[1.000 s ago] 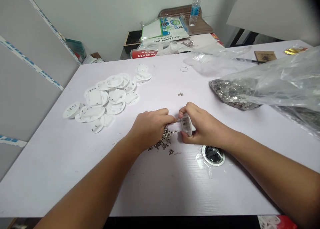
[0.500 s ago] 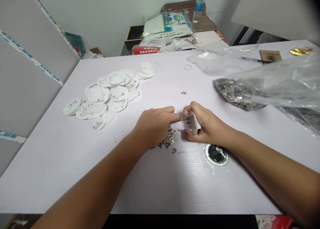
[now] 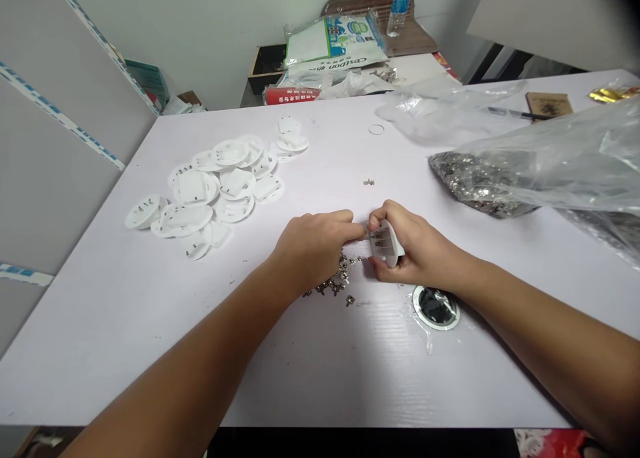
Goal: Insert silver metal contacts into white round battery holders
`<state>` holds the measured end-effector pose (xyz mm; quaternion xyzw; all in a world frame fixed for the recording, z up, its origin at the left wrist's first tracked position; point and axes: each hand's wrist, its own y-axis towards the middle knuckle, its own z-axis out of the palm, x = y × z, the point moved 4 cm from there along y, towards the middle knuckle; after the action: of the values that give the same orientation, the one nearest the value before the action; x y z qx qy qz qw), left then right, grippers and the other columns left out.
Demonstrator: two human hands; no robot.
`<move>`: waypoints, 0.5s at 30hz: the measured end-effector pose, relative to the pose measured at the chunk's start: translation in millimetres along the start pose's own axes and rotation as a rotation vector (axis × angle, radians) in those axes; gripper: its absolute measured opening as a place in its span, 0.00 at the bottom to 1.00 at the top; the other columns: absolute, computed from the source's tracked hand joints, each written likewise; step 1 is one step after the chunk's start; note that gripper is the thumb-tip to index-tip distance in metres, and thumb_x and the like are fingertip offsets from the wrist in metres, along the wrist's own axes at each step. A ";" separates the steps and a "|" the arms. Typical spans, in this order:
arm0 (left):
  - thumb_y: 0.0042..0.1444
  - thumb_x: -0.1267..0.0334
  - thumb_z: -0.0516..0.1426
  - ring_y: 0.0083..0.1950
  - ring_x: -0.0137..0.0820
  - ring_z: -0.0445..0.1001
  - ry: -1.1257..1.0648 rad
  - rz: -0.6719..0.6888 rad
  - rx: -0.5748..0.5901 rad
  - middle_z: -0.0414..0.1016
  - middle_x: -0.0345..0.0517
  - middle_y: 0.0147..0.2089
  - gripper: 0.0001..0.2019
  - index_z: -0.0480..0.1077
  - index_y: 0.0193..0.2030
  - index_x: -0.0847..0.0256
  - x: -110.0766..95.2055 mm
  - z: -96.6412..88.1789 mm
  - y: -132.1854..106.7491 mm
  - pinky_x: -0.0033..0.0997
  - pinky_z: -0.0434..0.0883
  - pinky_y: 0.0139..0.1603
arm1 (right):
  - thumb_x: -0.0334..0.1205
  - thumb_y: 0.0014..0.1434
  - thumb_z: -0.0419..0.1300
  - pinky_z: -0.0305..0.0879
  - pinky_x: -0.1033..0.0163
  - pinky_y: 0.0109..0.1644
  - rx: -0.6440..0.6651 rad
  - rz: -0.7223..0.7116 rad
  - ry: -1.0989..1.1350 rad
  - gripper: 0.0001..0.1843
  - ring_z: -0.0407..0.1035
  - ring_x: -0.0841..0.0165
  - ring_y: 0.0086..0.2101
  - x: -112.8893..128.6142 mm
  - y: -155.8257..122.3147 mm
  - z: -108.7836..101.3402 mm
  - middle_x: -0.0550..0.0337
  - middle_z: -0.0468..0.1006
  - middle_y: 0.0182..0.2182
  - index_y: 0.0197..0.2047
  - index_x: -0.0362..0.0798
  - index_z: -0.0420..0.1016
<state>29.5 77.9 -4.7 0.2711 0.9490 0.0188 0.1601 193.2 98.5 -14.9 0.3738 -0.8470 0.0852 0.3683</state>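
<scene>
Nearest: round black cable port (image 3: 434,308), set in the white table (image 3: 150,351). Loose heap of small silvery metal clips (image 3: 334,281), partly under the left hand (image 3: 313,248). Its thumb and forefinger are pressed tip to tip against the disc; what they pinch is too small to tell. White round plastic disc (image 3: 386,243), held on edge mid-table in the curled fingers of the right hand (image 3: 420,248). Beyond, left: pile of white plastic discs (image 3: 215,191). Beyond, right: clear plastic bag of metal parts (image 3: 480,185).

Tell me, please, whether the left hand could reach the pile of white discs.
Probably yes: bare table lies between the left hand and the discs, nothing in the way, though its fingers seem busy pinching a small part.
</scene>
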 end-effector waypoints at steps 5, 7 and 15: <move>0.45 0.80 0.49 0.23 0.24 0.49 -0.006 0.004 -0.010 0.60 0.37 0.26 0.15 0.69 0.32 0.58 0.0 1.9 0.4 0.28 0.46 0.22 | 0.38 0.51 0.64 0.68 0.55 0.40 -0.016 -0.035 -0.012 0.22 0.68 0.63 0.36 -3.3 0.0 1.6 0.57 0.68 0.42 0.45 0.52 0.56; 0.45 0.80 0.49 0.23 0.24 0.49 -0.007 0.006 -0.014 0.60 0.37 0.26 0.15 0.69 0.32 0.58 -0.4 2.5 0.8 0.29 0.46 0.22 | 0.38 0.51 0.64 0.68 0.55 0.39 -0.015 -0.035 -0.014 0.22 0.68 0.64 0.35 -3.2 -0.2 1.5 0.57 0.68 0.42 0.44 0.52 0.56; 0.50 0.78 0.50 0.24 0.24 0.51 -0.022 -0.012 -0.001 0.61 0.38 0.26 0.12 0.70 0.32 0.58 -1.2 4.6 2.3 0.29 0.47 0.22 | 0.37 0.50 0.64 0.66 0.58 0.36 -0.017 -0.035 -0.031 0.22 0.67 0.66 0.32 -2.2 1.0 -1.1 0.58 0.69 0.40 0.44 0.52 0.57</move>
<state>33.1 79.0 -8.4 0.2656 0.9487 0.0155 0.1708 194.1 100.9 -15.5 0.3866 -0.8466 0.0661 0.3597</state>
